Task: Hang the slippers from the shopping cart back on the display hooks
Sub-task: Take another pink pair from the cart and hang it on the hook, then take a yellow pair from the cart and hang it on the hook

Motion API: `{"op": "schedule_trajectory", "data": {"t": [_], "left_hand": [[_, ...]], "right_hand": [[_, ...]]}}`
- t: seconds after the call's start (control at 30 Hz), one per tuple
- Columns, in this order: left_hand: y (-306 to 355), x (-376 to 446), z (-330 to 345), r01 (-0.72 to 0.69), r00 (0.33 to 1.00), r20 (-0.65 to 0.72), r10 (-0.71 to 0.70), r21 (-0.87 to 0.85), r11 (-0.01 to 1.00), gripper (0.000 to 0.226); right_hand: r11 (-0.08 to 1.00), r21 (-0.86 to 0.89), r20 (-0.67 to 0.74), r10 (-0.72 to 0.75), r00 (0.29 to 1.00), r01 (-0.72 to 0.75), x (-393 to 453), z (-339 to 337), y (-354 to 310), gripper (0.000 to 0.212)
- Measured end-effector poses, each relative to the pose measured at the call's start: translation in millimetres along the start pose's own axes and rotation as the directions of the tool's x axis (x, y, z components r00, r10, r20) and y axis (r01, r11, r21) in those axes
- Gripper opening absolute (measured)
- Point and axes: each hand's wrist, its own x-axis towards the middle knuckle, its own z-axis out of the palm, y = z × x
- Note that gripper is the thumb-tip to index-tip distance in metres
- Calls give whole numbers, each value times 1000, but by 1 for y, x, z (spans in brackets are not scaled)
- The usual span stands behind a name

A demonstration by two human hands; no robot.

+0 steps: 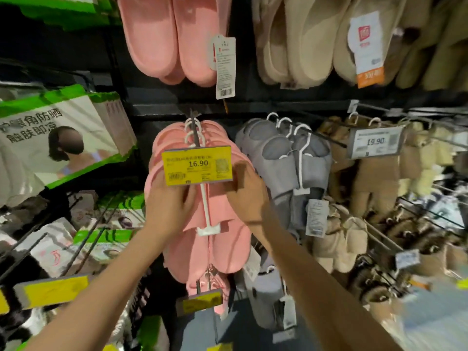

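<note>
A pair of pink slippers (215,249) on a white plastic hanger (206,214) is at the middle of the display, in front of several more pink pairs on the same black hook (193,127). My left hand (169,206) grips the left slipper's edge. My right hand (247,196) grips the right slipper's edge. A yellow price tag (197,165) reading 16.90 at the hook's tip hides the hanger's top, so I cannot tell whether it is on the hook. The shopping cart is out of view.
Grey slippers (283,158) hang right of the pink ones, beige plush slippers (374,178) further right. Pink slippers (167,36) and beige slippers (296,41) hang above. Green-and-white boxes (58,133) on hooks fill the left. More hooks with yellow tags (50,291) jut out below.
</note>
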Motion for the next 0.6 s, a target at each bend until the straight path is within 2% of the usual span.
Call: {"op": "schedule_trajectory", "data": {"t": [0.1, 0.17, 0.3, 0.37, 0.47, 0.5, 0.6], "left_hand": [[15, -12, -1, -39, 995, -90, 38, -8, 999, 31], [37, -20, 1, -78, 991, -105, 77, -14, 997, 38], [99, -32, 20, -222, 971, -116, 209, -118, 968, 45], [146, -37, 33, -307, 951, -124, 285, -230, 924, 41], [233, -49, 52, -410, 909, -99, 404, -378, 830, 35], [267, -55, 53, -442, 889, -89, 449, -421, 792, 36], [369, -75, 58, -540, 816, -126, 565, -518, 663, 36]], "right_hand": [[995, 99, -115, -17, 993, 28, 11, -18, -7, 45], [989, 145, -99, 8, 995, 7, -2, -31, 7, 37], [999, 41, -220, 31, 975, -23, -45, -73, 48, 24], [994, -24, -214, 99, 972, -106, -76, -106, 78, 16], [949, -124, -189, 265, 946, -290, -143, -171, 129, 22], [924, -142, -210, 323, 923, -355, -167, -194, 147, 24], [812, -227, -385, 431, 816, -537, -234, -265, 186, 27]]}}
